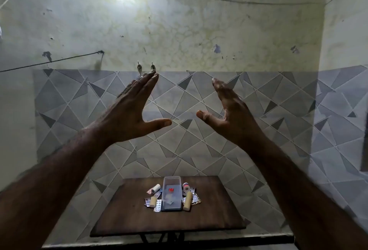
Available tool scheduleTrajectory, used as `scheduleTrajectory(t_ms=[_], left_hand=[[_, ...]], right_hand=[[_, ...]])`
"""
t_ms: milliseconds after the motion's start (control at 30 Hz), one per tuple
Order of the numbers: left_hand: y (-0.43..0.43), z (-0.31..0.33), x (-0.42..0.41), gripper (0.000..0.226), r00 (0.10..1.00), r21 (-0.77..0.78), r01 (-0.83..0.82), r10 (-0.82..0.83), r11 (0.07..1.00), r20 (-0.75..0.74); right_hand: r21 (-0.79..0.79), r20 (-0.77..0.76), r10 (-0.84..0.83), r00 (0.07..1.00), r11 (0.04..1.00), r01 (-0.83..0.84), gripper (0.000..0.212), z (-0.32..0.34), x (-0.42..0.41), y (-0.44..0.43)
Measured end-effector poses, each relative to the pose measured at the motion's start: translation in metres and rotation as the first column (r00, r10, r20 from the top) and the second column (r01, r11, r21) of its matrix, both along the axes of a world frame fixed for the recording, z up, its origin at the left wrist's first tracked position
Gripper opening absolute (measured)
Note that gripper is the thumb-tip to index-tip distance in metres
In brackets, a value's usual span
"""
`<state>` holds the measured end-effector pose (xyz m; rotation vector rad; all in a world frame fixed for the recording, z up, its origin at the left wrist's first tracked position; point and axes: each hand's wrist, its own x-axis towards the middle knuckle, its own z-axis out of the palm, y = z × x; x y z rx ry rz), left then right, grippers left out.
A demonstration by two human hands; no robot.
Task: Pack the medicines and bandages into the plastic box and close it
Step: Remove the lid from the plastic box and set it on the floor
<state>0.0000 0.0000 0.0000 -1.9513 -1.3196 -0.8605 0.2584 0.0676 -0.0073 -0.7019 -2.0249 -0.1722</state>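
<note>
Fingers (147, 82) of both my hands spread, holding nothing, raised well above the table (123, 220); I'd lower them to the plastic box (172, 194), bandage rolls and strips beside it.

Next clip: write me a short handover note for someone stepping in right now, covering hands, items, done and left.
Left hand and right hand: both raised, open, empty, well above the table.
Plastic box: mid-table, with something small and red inside; whether its lid is on is unclear.
Left of it: bandage roll, blister packs. Right: tape roll, tan bandage roll, more strips.
Done: almost nothing packed.
Left: load everything, close the box.
</note>
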Motion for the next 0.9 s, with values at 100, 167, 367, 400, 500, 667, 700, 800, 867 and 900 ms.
scheduleTrajectory(t_ms=[100,167,367,400,500,667,700,800,867,900], left_hand=[[0.007,-0.004,0.005,0.115,1.000,0.008,-0.003,0.003,1.000,-0.006],[0.014,-0.009,0.009,0.114,1.000,0.004,-0.016,0.016,1.000,0.000],[0.042,-0.027,0.015,0.113,1.000,-0.011,0.000,0.000,1.000,0.001],[0.050,-0.030,0.014,0.113,1.000,-0.025,0.004,-0.004,1.000,0.009],[0.069,-0.037,0.010,0.113,1.000,-0.052,0.009,-0.008,0.999,0.023],[0.111,-0.049,-0.006,0.112,0.999,-0.094,-0.001,0.005,0.996,0.040],[0.119,-0.052,-0.009,0.112,0.999,-0.100,-0.001,0.005,0.995,0.042],[0.152,-0.061,-0.023,0.111,0.999,-0.114,0.019,-0.013,0.993,0.052],[0.172,-0.066,-0.032,0.111,0.999,-0.116,0.028,-0.022,0.993,0.045],[0.185,-0.068,-0.039,0.111,0.998,-0.124,0.033,-0.028,0.992,0.049]], right_hand=[[0.020,-0.018,-0.009,1.000,1.000,0.009,0.092,0.000,0.003,0.009],[0.009,-0.009,-0.027,1.000,1.000,0.027,0.092,-0.003,0.004,0.016],[-0.022,-0.006,-0.007,1.000,1.000,0.007,0.092,-0.022,0.008,0.043],[-0.030,-0.005,-0.009,1.000,1.000,0.009,0.092,-0.026,0.008,0.050],[-0.050,-0.014,-0.010,1.000,0.999,0.009,0.092,-0.033,0.005,0.069],[-0.089,-0.006,-0.023,1.000,0.996,0.022,0.091,-0.049,-0.010,0.111],[-0.092,0.001,-0.027,1.000,0.995,0.027,0.091,-0.051,-0.013,0.117],[-0.108,0.010,-0.028,1.000,0.994,0.029,0.090,-0.059,-0.030,0.146],[-0.124,0.008,-0.034,0.999,0.992,0.034,0.089,-0.064,-0.043,0.165],[-0.133,0.009,-0.041,0.999,0.990,0.042,0.089,-0.066,-0.052,0.177]])
